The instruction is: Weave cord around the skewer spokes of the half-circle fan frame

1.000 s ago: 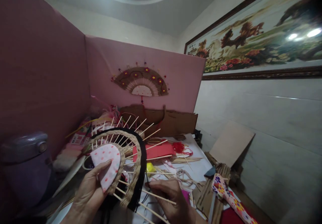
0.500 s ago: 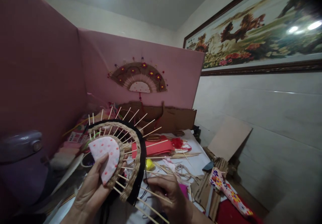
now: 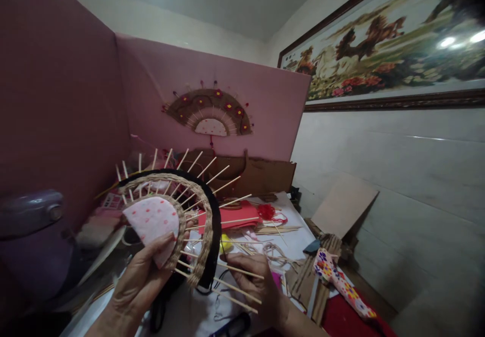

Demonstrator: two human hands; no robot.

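Observation:
My left hand [image 3: 138,284] grips a half-made fan [image 3: 170,215] by its pink dotted fabric centre, thumb pressed on the cloth. The fan has woven straw bands, a black outer band and thin wooden sticks radiating outward. My right hand [image 3: 255,281] is at the fan's lower right, fingers curled round the lower sticks and a black cord [image 3: 212,289]; what exactly it pinches is hard to make out. A finished brown fan [image 3: 210,112] with red flowers hangs on the pink board behind.
The white table [image 3: 189,314] is cluttered: red paper [image 3: 235,215], a red tassel [image 3: 268,211], loose sticks and straw [image 3: 273,256], flowered fabric [image 3: 337,279], cardboard pieces [image 3: 346,205]. A purple rounded appliance [image 3: 26,241] stands at left. A pink partition [image 3: 64,104] closes off the left and back.
My left hand has tilted the fan up and turned it leftward. My right hand has shifted slightly along the lower sticks. The camera view has drifted a little.

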